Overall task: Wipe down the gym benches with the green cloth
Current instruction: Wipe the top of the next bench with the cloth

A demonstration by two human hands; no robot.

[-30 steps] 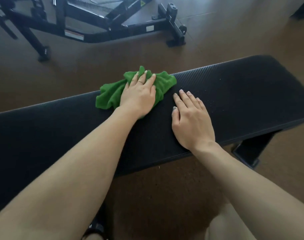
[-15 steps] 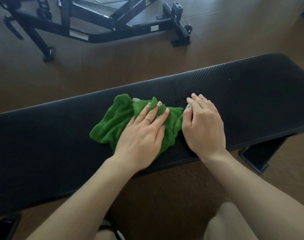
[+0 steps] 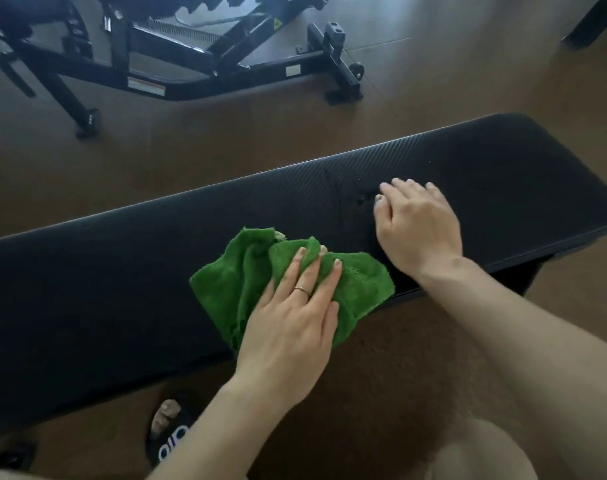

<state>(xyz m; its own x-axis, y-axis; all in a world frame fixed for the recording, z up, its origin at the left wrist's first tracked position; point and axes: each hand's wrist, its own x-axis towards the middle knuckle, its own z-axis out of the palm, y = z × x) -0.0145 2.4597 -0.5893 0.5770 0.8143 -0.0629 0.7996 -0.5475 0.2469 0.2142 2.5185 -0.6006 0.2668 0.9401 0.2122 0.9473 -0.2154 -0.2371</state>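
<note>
Both hands lie flat on the black padded gym bench [image 3: 122, 289]: the left hand [image 3: 291, 327], a ring on one finger, presses straight fingers down onto the crumpled green cloth [image 3: 357, 282], which spreads out ahead of and to either side of those fingers near the bench's near edge. Just beyond the cloth's right corner, the right hand [image 3: 416, 230] rests palm down on bare padding with fingers relaxed, holding nothing. Past both hands, across the brown floor [image 3: 191, 161], stands a black folding bench frame [image 3: 177, 77].

1 head cam, close, looks down at bench [image 3: 468, 174].
</note>
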